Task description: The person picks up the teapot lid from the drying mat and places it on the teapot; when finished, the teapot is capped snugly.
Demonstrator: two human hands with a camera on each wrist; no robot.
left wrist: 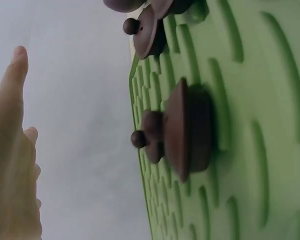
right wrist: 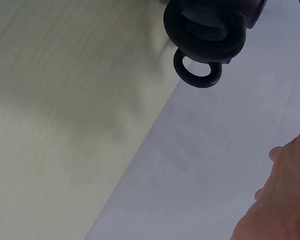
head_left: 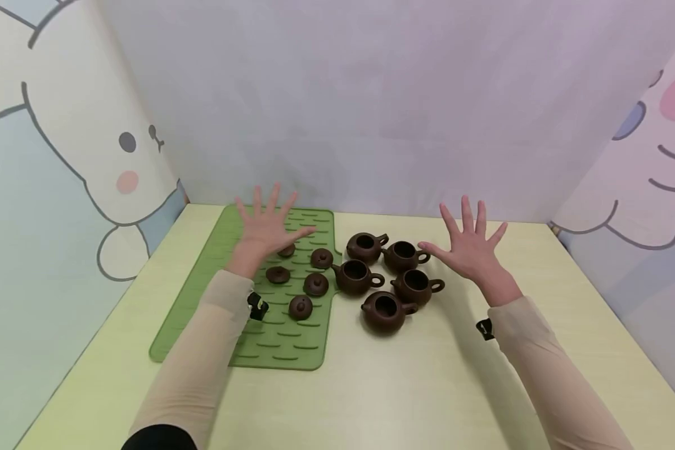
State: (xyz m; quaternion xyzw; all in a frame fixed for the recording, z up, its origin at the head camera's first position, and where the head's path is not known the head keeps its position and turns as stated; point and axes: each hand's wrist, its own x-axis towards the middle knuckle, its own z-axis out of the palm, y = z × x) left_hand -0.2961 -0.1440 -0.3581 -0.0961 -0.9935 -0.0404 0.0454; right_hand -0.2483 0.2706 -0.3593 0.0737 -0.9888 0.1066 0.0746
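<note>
With fingers spread wide, my left hand hovers over the green ridged mat and holds nothing. Several dark brown teapot lids lie on that mat, among them a round-knobbed lid near the front and a flatter lid; the left wrist view shows one lid close up. My right hand, also spread and holding nothing, is raised beside a group of lidless brown teapots. Nearest to it are a back teapot and a right teapot. The front teapot has its spout to the left.
The green mat covers the left part of the pale wooden table. A plain pale wall rises behind, and cartoon-printed panels flank both sides. The teapots stand close together beside the mat's right edge.
</note>
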